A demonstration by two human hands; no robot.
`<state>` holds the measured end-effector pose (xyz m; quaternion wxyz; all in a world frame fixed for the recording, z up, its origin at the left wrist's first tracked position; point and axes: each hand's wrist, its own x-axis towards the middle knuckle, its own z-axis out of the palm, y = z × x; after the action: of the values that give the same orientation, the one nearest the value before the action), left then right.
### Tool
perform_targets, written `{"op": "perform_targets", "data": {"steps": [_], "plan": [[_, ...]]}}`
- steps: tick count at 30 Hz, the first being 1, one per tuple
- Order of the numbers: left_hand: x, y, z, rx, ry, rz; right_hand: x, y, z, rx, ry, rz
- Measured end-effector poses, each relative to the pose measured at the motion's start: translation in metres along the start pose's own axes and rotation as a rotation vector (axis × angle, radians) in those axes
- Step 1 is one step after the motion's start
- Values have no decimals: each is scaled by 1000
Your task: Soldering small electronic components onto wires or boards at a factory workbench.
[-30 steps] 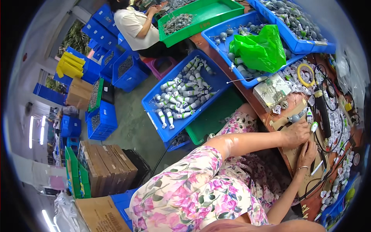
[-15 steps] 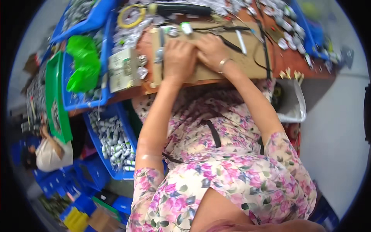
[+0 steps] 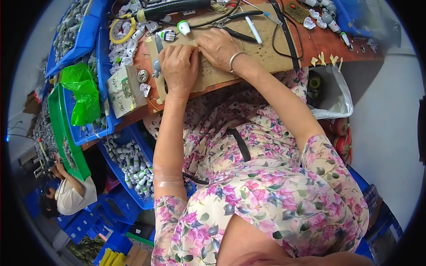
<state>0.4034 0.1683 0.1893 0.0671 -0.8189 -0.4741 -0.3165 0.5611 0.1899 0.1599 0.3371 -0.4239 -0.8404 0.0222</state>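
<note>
My left hand [image 3: 179, 68] and my right hand [image 3: 218, 49] meet over a brown cardboard sheet [image 3: 266, 57] on the table. Fingers of both are curled inward, their tips close together; whatever they pinch is hidden beneath them. Beside the left fingers lies a small grey rounded part [image 3: 156, 67]. Just beyond my hands are a white-and-green cone-shaped part [image 3: 183, 28] and a white, dark-striped part [image 3: 167, 35]. Black-handled pliers [image 3: 238, 33] lie past the right hand, with a white pen-like stick [image 3: 253, 30] alongside.
A soldering-iron-like black handle [image 3: 177, 6] and a yellow tape ring [image 3: 123, 28] lie at the back. On the left stand a small box [image 3: 126, 94], blue bins [image 3: 91, 133] and a green tray [image 3: 66, 133]. A white bag [image 3: 341, 95] hangs at right. Another person [image 3: 75, 195] works far left.
The view has shifted, so the table items appear further left and up. Both hands stay together over the cardboard, fingers curled, and now sit slightly apart at the wrists.
</note>
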Motion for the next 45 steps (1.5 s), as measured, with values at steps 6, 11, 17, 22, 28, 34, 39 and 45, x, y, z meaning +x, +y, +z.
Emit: {"op": "perform_targets", "data": {"steps": [6, 11, 17, 22, 28, 34, 39, 45], "plan": [[0, -1, 0, -23, 8, 51, 0, -4, -1, 26, 5, -24], [0, -2, -1, -43, 3, 50, 0, -3, -1, 67, 26, -27], [0, -1, -2, -63, 10, 52, 0, -4, -1, 57, 41, -14], [0, -1, -3, -55, -10, 64, 0, -5, -3, 60, 36, -1], [-5, 3, -12, -75, -41, 36, 0, -2, -1, 18, 15, 77], [-7, 1, -15, -111, 10, 7, 2, 0, -3, 127, 126, 112], [-8, 1, -15, -73, 49, 11, 1, 1, -11, 209, -9, 212], [-10, -1, -15, -85, 35, -53, 7, 2, -17, 520, 20, 147]]}}
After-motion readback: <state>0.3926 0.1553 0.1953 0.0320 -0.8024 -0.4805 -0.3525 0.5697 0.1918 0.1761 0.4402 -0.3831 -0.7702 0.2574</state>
